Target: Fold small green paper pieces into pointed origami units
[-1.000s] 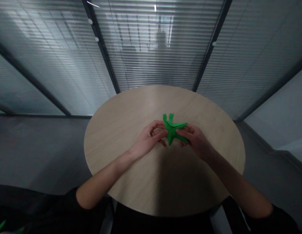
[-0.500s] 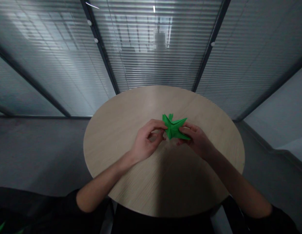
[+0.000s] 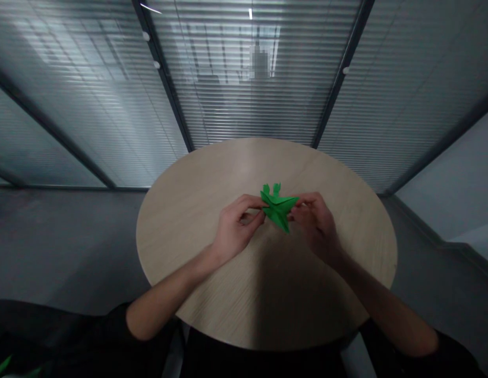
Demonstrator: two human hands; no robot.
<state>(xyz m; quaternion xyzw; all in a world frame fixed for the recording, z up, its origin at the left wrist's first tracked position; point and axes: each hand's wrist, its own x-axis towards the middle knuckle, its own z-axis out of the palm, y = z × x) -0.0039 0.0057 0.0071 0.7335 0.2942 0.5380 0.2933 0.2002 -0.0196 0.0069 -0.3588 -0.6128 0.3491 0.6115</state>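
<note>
A green folded paper figure (image 3: 278, 207) with pointed flaps is held just above the middle of a round light-wood table (image 3: 212, 173). My left hand (image 3: 236, 228) pinches its left side with thumb and fingertips. My right hand (image 3: 315, 223) grips its right side, fingers curled round a flap. Two small prongs of the paper stick up at the far edge.
Glass walls with horizontal blinds and dark frames (image 3: 165, 84) stand behind the table. Grey floor lies on both sides. A scrap of green (image 3: 2, 365) shows at the bottom left corner.
The paper figure has been turned between my hands, and its lower point now aims down and right. My right hand has shifted higher on the paper's right flap.
</note>
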